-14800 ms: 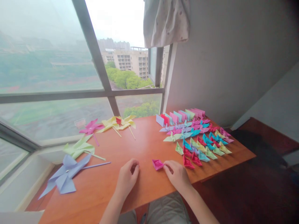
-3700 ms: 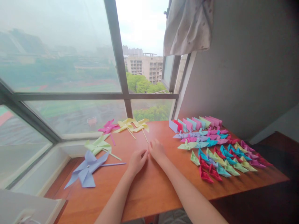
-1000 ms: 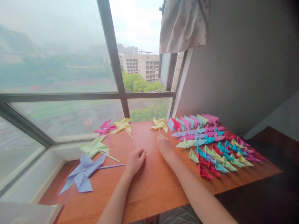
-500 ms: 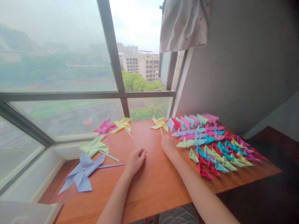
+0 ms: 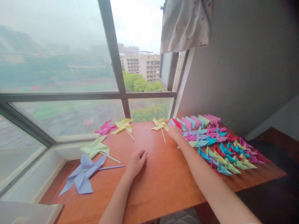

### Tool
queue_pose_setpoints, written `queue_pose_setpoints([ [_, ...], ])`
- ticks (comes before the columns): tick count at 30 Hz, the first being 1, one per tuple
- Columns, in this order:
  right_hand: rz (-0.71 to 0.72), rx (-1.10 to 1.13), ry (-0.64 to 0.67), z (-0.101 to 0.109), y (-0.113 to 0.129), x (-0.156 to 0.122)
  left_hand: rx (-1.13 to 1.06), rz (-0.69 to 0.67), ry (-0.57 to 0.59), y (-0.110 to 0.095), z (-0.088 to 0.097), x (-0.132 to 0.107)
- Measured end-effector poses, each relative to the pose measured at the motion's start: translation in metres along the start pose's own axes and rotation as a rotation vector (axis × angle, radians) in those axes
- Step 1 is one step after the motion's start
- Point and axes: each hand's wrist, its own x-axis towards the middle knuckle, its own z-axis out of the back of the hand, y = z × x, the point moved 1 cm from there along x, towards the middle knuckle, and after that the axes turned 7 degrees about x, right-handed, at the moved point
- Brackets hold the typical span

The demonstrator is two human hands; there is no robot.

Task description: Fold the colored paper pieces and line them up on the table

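Note:
My right hand (image 5: pixel 174 132) reaches across the wooden table (image 5: pixel 158 177) to the near end of a row of upright folded paper pieces (image 5: pixel 197 121), its fingers stretched forward and holding nothing. Just left of it lies a yellow paper pinwheel (image 5: pixel 160 123), with its stick pointing toward me. My left hand (image 5: pixel 136 160) rests on the table's middle with its fingers loosely bent and nothing in them. Several small folded pieces in red, blue, green, yellow and purple (image 5: pixel 219 152) cover the table's right part; my right forearm hides some of them.
More pinwheels lie along the left: a pink one (image 5: pixel 106 127), another yellow one (image 5: pixel 122 125), a green one (image 5: pixel 95 147) and a large lavender one (image 5: pixel 81 175). A big window (image 5: pixel 70 62) stands behind, a curtain (image 5: pixel 185 25) hangs at top right, and a grey wall (image 5: pixel 245 62) closes the right side.
My right hand carried a yellow pinwheel from the left group toward the folded pieces, set it down, let go of its stick and moved right to the row. My left hand stayed put.

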Motion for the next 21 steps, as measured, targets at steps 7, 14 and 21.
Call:
queue_pose_setpoints([
  [7,-0.044,0.011,-0.011,-0.005,-0.005,0.002,-0.014,-0.005,-0.005,0.000,-0.001,-0.001],
  [14,-0.066,0.000,-0.026,-0.010,-0.002,-0.004,-0.012,-0.006,0.000,0.002,-0.001,-0.001],
  [21,-0.023,-0.015,-0.022,-0.010,0.007,-0.016,0.001,-0.005,0.006,0.002,-0.002,0.000],
])
